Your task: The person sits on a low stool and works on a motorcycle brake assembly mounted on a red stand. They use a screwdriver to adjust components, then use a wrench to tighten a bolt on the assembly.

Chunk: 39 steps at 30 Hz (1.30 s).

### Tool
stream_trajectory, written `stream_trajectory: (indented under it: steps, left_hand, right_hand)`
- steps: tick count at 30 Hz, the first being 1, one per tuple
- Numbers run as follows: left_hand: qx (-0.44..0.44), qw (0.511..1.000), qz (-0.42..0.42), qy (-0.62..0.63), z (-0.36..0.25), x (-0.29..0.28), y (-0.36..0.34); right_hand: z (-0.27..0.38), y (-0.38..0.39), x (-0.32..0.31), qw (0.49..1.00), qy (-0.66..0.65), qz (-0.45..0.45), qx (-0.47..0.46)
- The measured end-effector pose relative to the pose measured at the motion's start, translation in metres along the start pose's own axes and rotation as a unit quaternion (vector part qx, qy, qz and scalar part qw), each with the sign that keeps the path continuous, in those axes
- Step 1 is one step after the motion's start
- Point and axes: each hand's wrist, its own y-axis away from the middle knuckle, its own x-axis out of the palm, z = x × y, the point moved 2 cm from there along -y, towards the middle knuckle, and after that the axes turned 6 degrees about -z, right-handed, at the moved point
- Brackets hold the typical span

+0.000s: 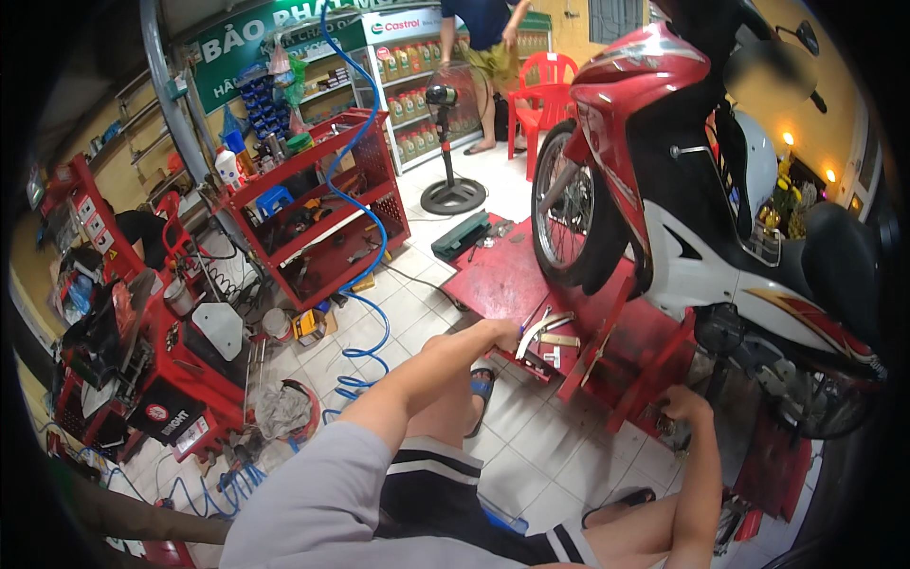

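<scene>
My left hand (502, 334) reaches to the near edge of the red lift platform (493, 284), fingers curled at what looks like a small purple-handled tool (521, 324); its grip is partly hidden. Beside it lie a pale curved part (551, 326) and small flat pieces (561, 341). Lower right, my right hand (684, 406) is bent down at the lift's lower red frame (633, 379), fingers curled near small dark metal parts (668, 429); what they grip is unclear. A red and white scooter (645, 237) stands above, its front wheel (569, 237) on the platform.
A red tool trolley (318, 251), blue coiled hose (379, 308), floor fan (447, 194) and green case (460, 237) surround the work spot. A person (483, 28) stands by shelves (403, 142) and a red chair (540, 109). Another person (142, 237) is at far left among red equipment.
</scene>
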Motion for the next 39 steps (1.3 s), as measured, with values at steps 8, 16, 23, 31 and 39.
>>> stream_trajectory:
  steps: [8, 16, 23, 31, 39]
  left_hand:
    - [0.170, 0.960, -0.193, 0.107, -0.047, -0.047, -0.008]
    - [0.109, 0.990, -0.053, -0.065, -0.066, 0.039, -0.030]
    - [0.160, 0.962, 0.172, -0.141, -0.119, 0.154, -0.022]
    - [-0.064, 0.990, 0.060, -0.115, -0.009, 0.158, -0.110]
    - [-0.195, 0.951, -0.240, 0.029, 0.024, 0.085, -0.163]
  right_hand:
    - [0.035, -0.010, -0.014, 0.996, -0.063, -0.040, -0.046]
    - [0.030, 0.025, -0.019, 0.994, -0.102, 0.002, 0.030]
    - [0.002, 0.035, -0.018, 0.987, -0.111, 0.022, 0.118]
    - [-0.005, 0.048, -0.025, 0.979, -0.145, 0.065, 0.126]
    - [-0.015, 0.081, -0.028, 0.971, -0.156, 0.061, 0.169]
